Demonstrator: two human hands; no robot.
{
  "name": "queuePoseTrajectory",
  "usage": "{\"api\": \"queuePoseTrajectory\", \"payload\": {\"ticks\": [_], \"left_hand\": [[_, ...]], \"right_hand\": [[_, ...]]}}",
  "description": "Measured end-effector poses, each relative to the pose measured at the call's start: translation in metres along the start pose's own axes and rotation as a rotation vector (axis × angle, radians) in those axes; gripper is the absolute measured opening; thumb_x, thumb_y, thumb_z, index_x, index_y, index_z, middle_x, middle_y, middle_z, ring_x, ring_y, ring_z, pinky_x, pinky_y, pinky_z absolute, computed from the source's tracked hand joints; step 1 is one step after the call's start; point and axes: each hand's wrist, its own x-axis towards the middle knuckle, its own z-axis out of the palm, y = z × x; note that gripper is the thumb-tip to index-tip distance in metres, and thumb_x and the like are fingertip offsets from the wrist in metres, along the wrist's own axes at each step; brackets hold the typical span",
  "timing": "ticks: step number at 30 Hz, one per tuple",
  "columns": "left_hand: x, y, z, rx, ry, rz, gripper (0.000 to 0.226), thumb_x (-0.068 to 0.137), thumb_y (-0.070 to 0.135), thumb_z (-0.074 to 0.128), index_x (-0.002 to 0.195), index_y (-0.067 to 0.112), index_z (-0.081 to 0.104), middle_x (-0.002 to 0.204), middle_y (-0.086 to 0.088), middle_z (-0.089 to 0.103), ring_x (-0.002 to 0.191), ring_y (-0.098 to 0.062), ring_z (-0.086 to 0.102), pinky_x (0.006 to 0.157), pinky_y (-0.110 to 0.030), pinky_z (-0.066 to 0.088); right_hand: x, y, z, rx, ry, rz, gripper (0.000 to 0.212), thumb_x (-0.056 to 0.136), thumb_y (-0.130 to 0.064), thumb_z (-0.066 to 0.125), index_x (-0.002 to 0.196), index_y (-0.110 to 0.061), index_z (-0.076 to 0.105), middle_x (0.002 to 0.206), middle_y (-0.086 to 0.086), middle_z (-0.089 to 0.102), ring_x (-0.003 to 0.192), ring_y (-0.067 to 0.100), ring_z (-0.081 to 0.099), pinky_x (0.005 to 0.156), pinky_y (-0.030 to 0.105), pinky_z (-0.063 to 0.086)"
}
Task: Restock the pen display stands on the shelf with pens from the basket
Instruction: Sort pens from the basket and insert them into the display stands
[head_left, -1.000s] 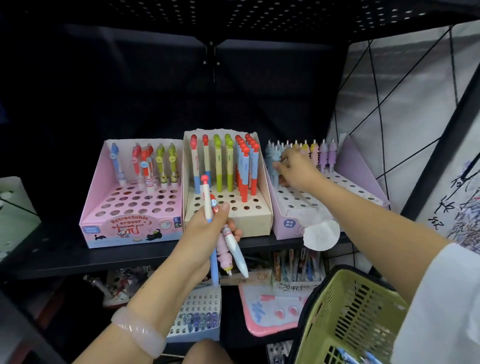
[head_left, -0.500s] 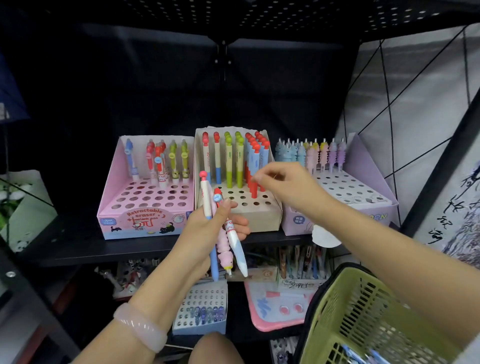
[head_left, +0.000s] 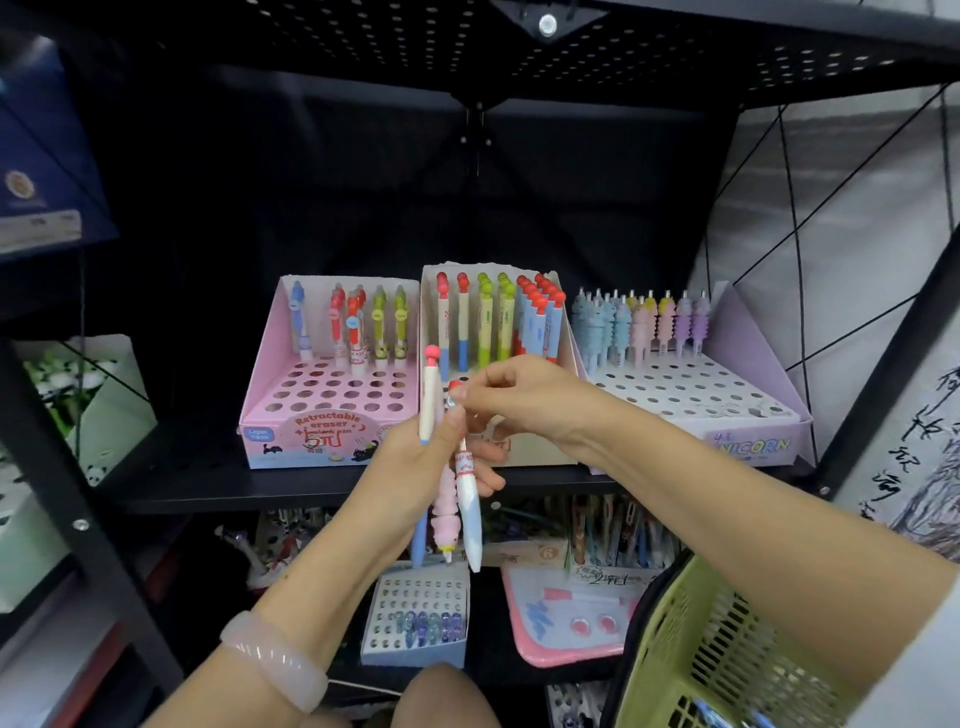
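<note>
Left hand (head_left: 415, 457) closed around a small bunch of three pens, held upright: a cream pen with a pink knob top (head_left: 429, 395), a bumpy pink pen (head_left: 445, 525) and a white pen with a red top (head_left: 466, 488). Right hand (head_left: 511, 395) pinched small on the red top of that white pen, thumb and first finger touching it, other fingers curled. Best now: hold the bunch firm with the left, loosen just a little around the one pen, and pull it straight up with the right so the other two do not slip down and fall. No yanking sideways. Just behind the hands, the cream stand (head_left: 524, 452) with red, green and blue pens in its back rows; partly hidden by the hands, so cannot tell how many front holes are free. Up and to the left of the hands, the pink stand (head_left: 332, 436), with lots of open holes and pens that look like the red-topped one, so likely the right home for it; check the match first. Off to the right of the hands, the purple stand (head_left: 748, 441) with bumpy pens like the pink one. Then tip down, straight into one hole, push until it stands alone. All three stands on the black shelf (head_left: 218, 488). Down low by the right arm, the green basket (head_left: 727, 654), with a few more pens showing at the bottom.
</note>
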Motion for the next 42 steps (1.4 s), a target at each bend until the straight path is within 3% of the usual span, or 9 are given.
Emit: {"api": "queuePoseTrajectory", "payload": {"ticks": [5,9,14,17,24,31,36,39,42], "left_hand": [[-0.004,0.005,-0.037,-0.080,0.204,-0.016,0.034,0.097,0.031,0.038,0.091,0.003,0.056,0.075,-0.013,0.073,0.064,-0.026,0.070,0.054,-0.029,0.057],[-0.009,0.008,-0.067,-0.034,0.328,-0.029,0.035,0.099,0.034,0.036,0.088,0.006,0.055,0.055,-0.006,0.065,0.043,-0.018,0.058,0.044,-0.026,0.052],[-0.014,0.014,-0.090,-0.042,0.396,-0.060,0.031,0.098,0.039,0.038,0.083,0.015,0.050,0.048,-0.002,0.054,0.036,-0.013,0.041,0.036,-0.022,0.038],[-0.015,0.017,-0.099,-0.085,0.415,-0.070,0.028,0.099,0.036,0.039,0.084,0.014,0.047,0.046,-0.003,0.054,0.035,-0.013,0.041,0.038,-0.021,0.038],[-0.016,0.011,-0.111,-0.075,0.407,-0.058,0.022,0.097,0.022,0.047,0.085,0.006,0.054,0.053,-0.003,0.061,0.039,-0.011,0.045,0.039,-0.020,0.041],[-0.014,0.010,-0.113,-0.139,0.329,-0.054,0.017,0.096,0.012,0.046,0.092,0.003,0.060,0.064,-0.001,0.069,0.049,-0.008,0.056,0.050,-0.020,0.050],[-0.014,0.014,-0.112,-0.375,0.251,-0.059,0.031,0.099,0.023,0.037,0.100,0.001,0.059,0.087,-0.012,0.074,0.081,-0.021,0.071,0.065,-0.025,0.057],[-0.015,0.017,-0.110,-0.450,0.209,-0.001,0.038,0.090,0.034,0.041,0.110,0.006,0.056,0.098,-0.008,0.073,0.094,-0.021,0.069,0.071,-0.026,0.057],[-0.013,0.020,-0.103,-0.482,0.214,0.048,0.038,0.093,0.036,0.035,0.114,0.012,0.056,0.101,0.001,0.073,0.095,-0.014,0.069,0.070,-0.026,0.058]], "right_hand": [[0.021,-0.023,0.003,0.184,0.221,-0.103,0.019,0.093,-0.023,0.055,0.083,-0.011,0.066,0.075,-0.001,0.068,0.067,0.005,0.065,0.062,0.016,0.053],[0.058,-0.047,0.014,0.049,0.474,-0.291,0.014,0.095,-0.019,0.053,0.087,-0.013,0.062,0.079,0.001,0.067,0.072,0.007,0.066,0.067,0.020,0.056],[0.101,-0.050,0.043,-0.135,0.531,-0.289,0.016,0.095,-0.017,0.052,0.101,-0.005,0.061,0.093,0.011,0.068,0.089,0.024,0.067,0.081,0.035,0.054],[0.113,-0.044,0.052,-0.250,0.514,-0.271,0.018,0.095,-0.018,0.052,0.101,-0.004,0.061,0.089,0.013,0.068,0.085,0.027,0.067,0.080,0.039,0.054],[0.123,-0.032,0.067,-0.500,0.386,-0.238,0.021,0.095,-0.021,0.052,0.101,-0.003,0.060,0.069,0.005,0.062,0.059,0.013,0.055,0.052,0.019,0.039],[0.118,-0.028,0.072,-0.533,0.378,-0.255,0.021,0.092,-0.021,0.058,0.107,-0.007,0.054,0.084,0.006,0.067,0.075,0.015,0.059,0.065,0.023,0.041],[0.094,-0.027,0.075,-0.435,0.419,-0.321,0.015,0.091,-0.019,0.058,0.103,-0.012,0.053,0.084,0.001,0.063,0.075,0.011,0.059,0.066,0.022,0.048],[0.064,-0.024,0.082,-0.371,0.252,-0.349,0.005,0.092,-0.023,0.055,0.090,-0.019,0.058,0.078,-0.010,0.061,0.072,0.004,0.059,0.065,0.017,0.050],[0.034,-0.016,0.090,-0.179,-0.022,-0.201,0.008,0.092,-0.026,0.056,0.093,-0.019,0.057,0.076,-0.006,0.067,0.069,0.005,0.064,0.063,0.019,0.054]]}}
